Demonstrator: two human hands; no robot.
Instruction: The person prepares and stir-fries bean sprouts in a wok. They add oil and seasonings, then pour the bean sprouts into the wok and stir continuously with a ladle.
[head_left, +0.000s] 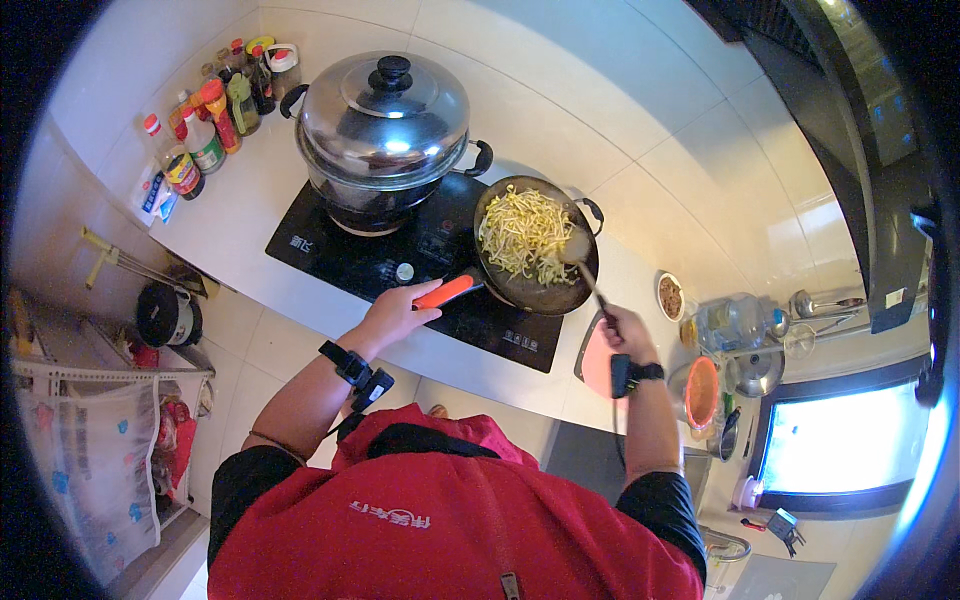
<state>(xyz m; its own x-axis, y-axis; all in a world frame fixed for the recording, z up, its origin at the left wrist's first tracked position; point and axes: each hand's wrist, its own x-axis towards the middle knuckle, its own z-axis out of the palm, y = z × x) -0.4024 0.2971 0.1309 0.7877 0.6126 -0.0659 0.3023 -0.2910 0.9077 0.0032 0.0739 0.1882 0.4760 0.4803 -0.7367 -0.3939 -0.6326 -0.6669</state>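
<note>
A dark wok (540, 296) sits on the right part of the black induction cooktop (337, 259), with pale yellow bean sprouts (525, 229) spread in it. My left hand (397, 315) is closed around the wok's orange handle (444, 292). The black grip of a spatula (590, 281) is in my right hand (630, 334); its head touches the sprouts at the wok's right side. On the cooktop's left part stands a large steel steamer pot (375, 180) under a domed lid (386, 112).
Sauce bottles (202, 142) line the wall at the left. A bowl of brown food (670, 296), a pink cutting board (600, 364), an orange basin (702, 392) and a big plastic bottle (727, 322) are at the right. The range hood (847, 150) hangs upper right.
</note>
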